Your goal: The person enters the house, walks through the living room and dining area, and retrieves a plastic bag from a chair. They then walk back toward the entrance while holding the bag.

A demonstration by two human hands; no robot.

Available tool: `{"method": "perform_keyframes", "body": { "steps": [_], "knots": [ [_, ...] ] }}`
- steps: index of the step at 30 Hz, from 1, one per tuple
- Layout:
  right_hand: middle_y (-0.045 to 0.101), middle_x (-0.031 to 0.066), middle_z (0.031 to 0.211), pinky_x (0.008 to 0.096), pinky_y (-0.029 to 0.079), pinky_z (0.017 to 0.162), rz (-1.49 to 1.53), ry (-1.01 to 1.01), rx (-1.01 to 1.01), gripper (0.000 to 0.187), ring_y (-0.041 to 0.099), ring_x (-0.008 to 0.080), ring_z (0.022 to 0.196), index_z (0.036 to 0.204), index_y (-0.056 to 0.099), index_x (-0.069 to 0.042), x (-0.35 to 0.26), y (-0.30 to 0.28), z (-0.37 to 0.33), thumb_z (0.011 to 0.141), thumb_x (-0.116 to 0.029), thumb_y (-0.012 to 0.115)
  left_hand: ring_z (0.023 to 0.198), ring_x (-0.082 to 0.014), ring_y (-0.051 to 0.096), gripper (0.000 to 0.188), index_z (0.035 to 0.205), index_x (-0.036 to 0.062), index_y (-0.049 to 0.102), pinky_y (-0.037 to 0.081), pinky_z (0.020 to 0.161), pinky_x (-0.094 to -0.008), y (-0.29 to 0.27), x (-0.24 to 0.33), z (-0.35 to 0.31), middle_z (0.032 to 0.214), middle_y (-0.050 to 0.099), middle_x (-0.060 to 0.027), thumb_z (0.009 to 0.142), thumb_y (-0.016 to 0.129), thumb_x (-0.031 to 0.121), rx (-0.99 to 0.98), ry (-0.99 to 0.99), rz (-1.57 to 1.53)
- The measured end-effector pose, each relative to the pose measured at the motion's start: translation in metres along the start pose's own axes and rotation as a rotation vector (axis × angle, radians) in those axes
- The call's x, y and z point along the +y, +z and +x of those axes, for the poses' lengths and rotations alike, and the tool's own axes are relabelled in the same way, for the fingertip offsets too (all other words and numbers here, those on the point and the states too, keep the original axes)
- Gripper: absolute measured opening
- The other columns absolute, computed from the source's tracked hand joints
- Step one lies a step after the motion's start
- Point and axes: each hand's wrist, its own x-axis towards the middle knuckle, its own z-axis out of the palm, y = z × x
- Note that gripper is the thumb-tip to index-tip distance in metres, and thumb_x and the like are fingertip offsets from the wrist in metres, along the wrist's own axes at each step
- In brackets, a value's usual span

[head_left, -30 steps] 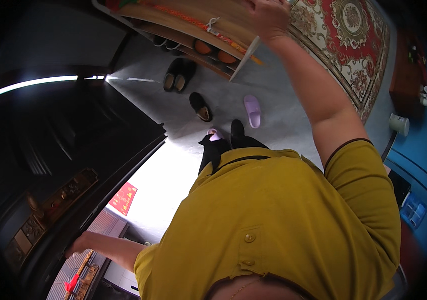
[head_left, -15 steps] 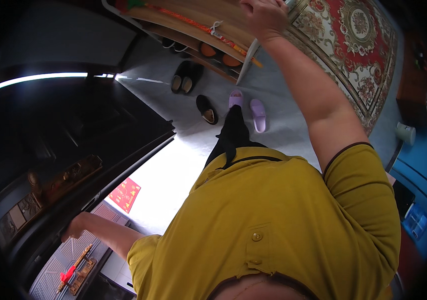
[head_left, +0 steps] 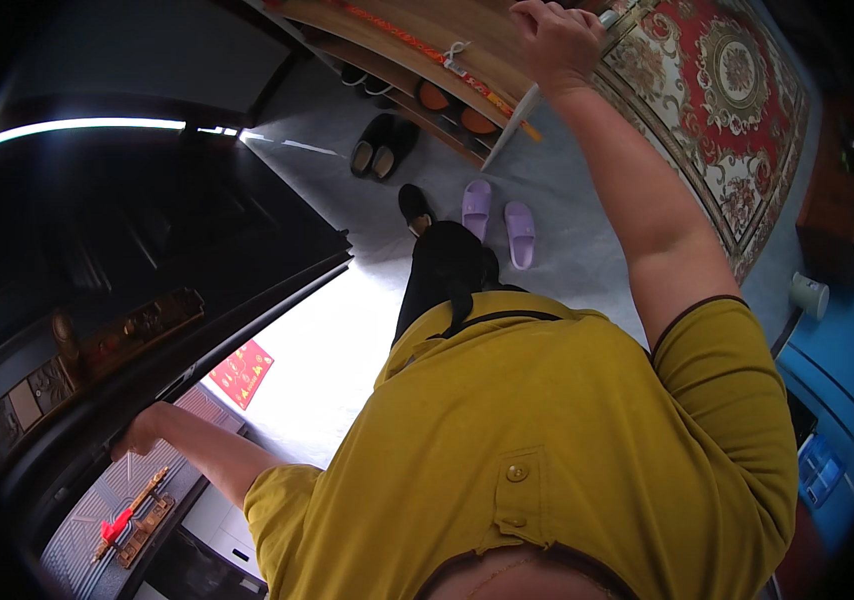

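My left hand (head_left: 139, 432) is at the lower left, its fingers closed around the edge of the dark door (head_left: 187, 385). My right arm stretches up to the top of the wooden shoe rack (head_left: 492, 40). There my right hand (head_left: 559, 48) has curled fingers against the rack; whether anything is in them is hidden. Below me a leg in black trousers (head_left: 444, 265) reaches to a black shoe (head_left: 413, 203), with the foot at its heel. Just right of it lie two light purple slippers, one (head_left: 476, 208) beside the other (head_left: 520, 235).
Another pair of black shoes (head_left: 384, 150) stands before the rack, whose lower shelves hold more footwear. A patterned red and cream rug (head_left: 717, 90) lies far right. Bright light comes through the doorway onto the floor, near a red printed sheet (head_left: 243, 374). A white cup (head_left: 808, 295) is at the right.
The foot has left the left purple slipper and moved left to the black shoe, with the knee raised. Both hands stay in about the same places.
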Motion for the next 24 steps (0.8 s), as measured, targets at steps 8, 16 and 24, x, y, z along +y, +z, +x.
{"method": "perform_keyframes", "body": {
  "steps": [8, 16, 24],
  "knots": [
    [0.056, 0.0043, 0.062, 0.0395, 0.039, 0.068, 0.069, -0.005, -0.027, 0.007, 0.052, 0.0253, 0.066, 0.065, 0.06, -0.015, 0.0, -0.007, 0.003, 0.07, -0.019, 0.057, 0.086, -0.0316, 0.061, 0.049, 0.115, 0.0065, 0.039, 0.056, 0.072, -0.0414, 0.005, -0.008, 0.009, 0.1, 0.057, -0.0177, 0.079, 0.061, 0.031, 0.029, -0.012, -0.01],
    [0.058, 0.0041, 0.066, 0.039, 0.04, 0.069, 0.08, 0.009, -0.065, 0.006, 0.054, 0.0251, 0.07, 0.066, 0.061, -0.015, 0.001, -0.012, 0.005, 0.071, -0.018, 0.057, 0.086, -0.0343, 0.061, 0.05, 0.116, 0.0073, 0.038, 0.056, 0.073, -0.0402, 0.009, -0.011, 0.011, 0.098, 0.057, -0.0185, 0.078, 0.063, 0.028, 0.07, 0.072, 0.202],
    [0.057, 0.0024, 0.066, 0.0385, 0.041, 0.067, 0.027, 0.026, -0.042, 0.006, 0.053, 0.0241, 0.068, 0.066, 0.061, -0.017, -0.002, -0.009, 0.001, 0.071, -0.017, 0.057, 0.081, -0.0324, 0.062, 0.053, 0.113, 0.0046, 0.038, 0.056, 0.068, -0.0371, 0.002, 0.003, -0.003, 0.093, 0.058, -0.0184, 0.076, 0.064, 0.032, 0.068, 0.054, 0.335]
  ]
}}
